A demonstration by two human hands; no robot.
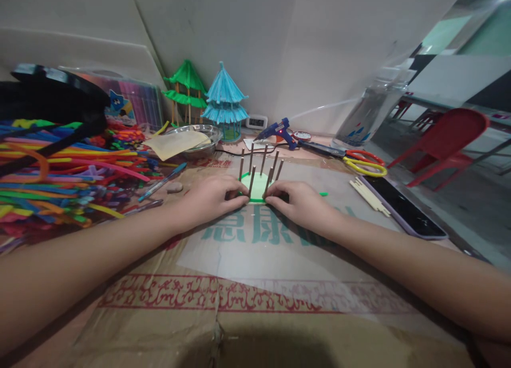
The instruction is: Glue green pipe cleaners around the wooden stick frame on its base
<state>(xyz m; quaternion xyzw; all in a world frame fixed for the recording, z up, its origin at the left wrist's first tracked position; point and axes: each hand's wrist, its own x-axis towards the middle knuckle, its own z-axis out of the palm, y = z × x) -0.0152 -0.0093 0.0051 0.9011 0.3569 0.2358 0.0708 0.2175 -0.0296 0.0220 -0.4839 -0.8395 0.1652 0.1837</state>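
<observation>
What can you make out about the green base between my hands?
The green base is a small, flat, pale green piece with a brighter green rim; its material is unclear. It lies level on the translucent sheet. Several thin brown rods stand around its edge, some tilted slightly. The fingertips of the left hand and right hand appear to touch its near left and right edges, partly hiding its outline.

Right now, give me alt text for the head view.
Someone's left hand and right hand are at the near edge of a green base with upright brown sticks. Behind are a green model hut, a blue model hut and a glue gun; pipe cleaners lie left, a phone right.
</observation>
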